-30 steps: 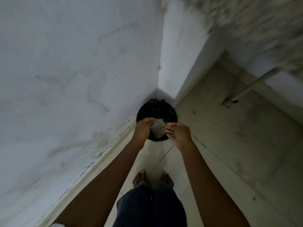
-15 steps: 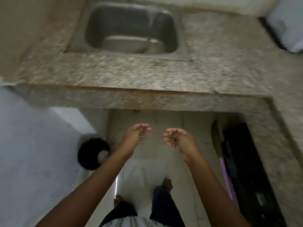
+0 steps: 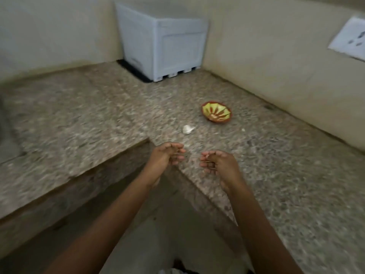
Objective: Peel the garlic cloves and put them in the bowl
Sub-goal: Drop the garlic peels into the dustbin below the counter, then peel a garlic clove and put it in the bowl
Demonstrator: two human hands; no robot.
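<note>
Our left hand (image 3: 165,156) and our right hand (image 3: 219,163) hang side by side over the inner corner of the granite counter (image 3: 79,125), apart from each other and with their palms turned toward one another. The fingers of both are loosely curled and relaxed, and neither hand holds anything. A pale speck shows at the thumb tip of our right hand, too blurred for us to tell what it is.

The garlic (image 3: 187,129), a small white piece, lies on the counter at about twelve o'clock from our hands, near them but not touching. The view is too soft for us to tell whether it is peeled. The bowl (image 3: 216,114), a shallow dish with a red rim and a yellow inside marked with red strokes, stands just past the garlic at one o'clock, close to it with a gap between them. We cannot make out whether anything lies in it.

A tiny white scrap (image 3: 243,130) rests on the counter at two o'clock from our hands, near the bowl. At twelve o'clock, far back in the corner of the walls, a white box-like appliance (image 3: 164,42) stands on a dark mat. A white socket plate (image 3: 349,39) sits on the wall at two o'clock. The pale floor (image 3: 167,224) shows between our forearms at six o'clock.
</note>
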